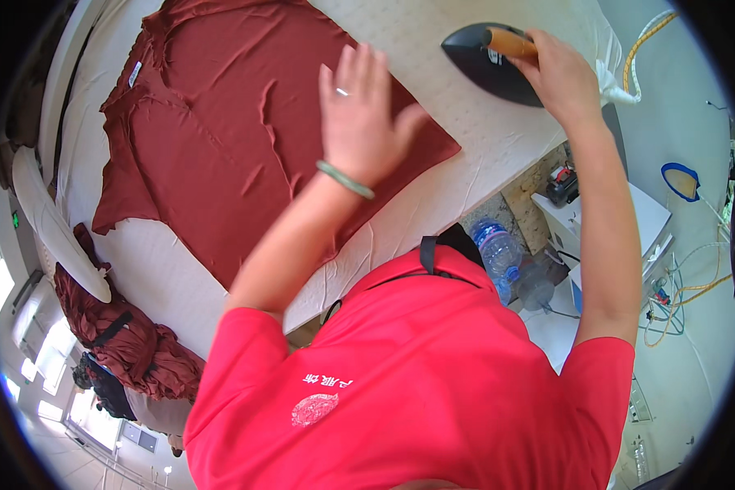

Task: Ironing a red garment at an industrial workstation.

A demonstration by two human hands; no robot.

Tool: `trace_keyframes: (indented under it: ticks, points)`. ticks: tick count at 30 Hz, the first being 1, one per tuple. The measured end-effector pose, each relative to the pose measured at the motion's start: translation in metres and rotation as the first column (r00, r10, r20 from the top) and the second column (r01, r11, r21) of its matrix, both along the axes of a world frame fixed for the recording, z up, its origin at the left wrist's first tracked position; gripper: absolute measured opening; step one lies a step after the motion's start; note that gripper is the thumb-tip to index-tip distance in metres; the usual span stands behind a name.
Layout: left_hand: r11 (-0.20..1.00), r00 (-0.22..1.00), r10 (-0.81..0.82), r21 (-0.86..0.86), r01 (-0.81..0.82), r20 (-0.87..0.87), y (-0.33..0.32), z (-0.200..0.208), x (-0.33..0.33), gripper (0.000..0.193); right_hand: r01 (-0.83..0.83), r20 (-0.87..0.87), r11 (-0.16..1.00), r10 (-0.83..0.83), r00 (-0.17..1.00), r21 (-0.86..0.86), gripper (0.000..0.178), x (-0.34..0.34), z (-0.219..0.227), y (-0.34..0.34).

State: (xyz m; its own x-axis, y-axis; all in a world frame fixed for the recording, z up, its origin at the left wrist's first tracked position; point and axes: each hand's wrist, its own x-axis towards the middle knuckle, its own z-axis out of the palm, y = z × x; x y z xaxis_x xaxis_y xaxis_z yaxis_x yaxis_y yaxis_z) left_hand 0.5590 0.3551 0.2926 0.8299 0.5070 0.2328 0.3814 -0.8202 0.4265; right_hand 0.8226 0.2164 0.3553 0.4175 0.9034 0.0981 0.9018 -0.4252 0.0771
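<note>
A dark red garment (220,139) lies spread on a white padded table (433,188), its gathered neckline toward the left and a few creases across its middle. Over its right part is my left hand (366,118), palm down with fingers stretched out; a ring and a green bangle are on that arm. Whether the palm presses the cloth I cannot tell. At the far right of the table, my right hand (559,77) grips the wooden handle of an iron (486,69). The iron's dark, pointed body faces left, beside the garment and apart from it.
A hose (629,73) runs up behind the iron. Below the table's right edge are a large plastic bottle (498,245) and a white cabinet (641,216). Bundled dark red cloth (139,347) hangs at the left, near a narrow white padded board (53,220).
</note>
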Motion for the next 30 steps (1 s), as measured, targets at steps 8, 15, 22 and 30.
trace_keyframes:
  ticks: [8, 15, 22, 30]
  points:
    - [0.923, 0.935, -0.32, -0.171, 0.344, 0.151, 0.218, 0.004, 0.024, 0.031, 0.112, -0.684, 0.874, -0.444, 0.579, -0.472, 0.076, -0.043, 0.057, 0.031]
    - [0.924, 0.83, -0.38, -0.124, 0.362, -0.409, 0.262, 0.009, 0.057, 0.014, 0.281, -0.618, 0.879, -0.472, 0.629, -0.385, 0.076, -0.132, 0.028, 0.0]
    - [0.839, 0.803, -0.539, -0.077, 0.539, -0.254, 0.283, -0.009, 0.066, 0.011, 0.308, -0.554, 0.887, -0.456, 0.696, -0.344, 0.073, -0.133, 0.021, 0.015]
    - [0.892, 0.882, -0.44, -0.2, 0.407, -0.168, 0.282, -0.013, 0.072, 0.009, 0.285, -0.543, 0.917, -0.396, 0.741, -0.281, 0.072, -0.119, 0.012, 0.077]
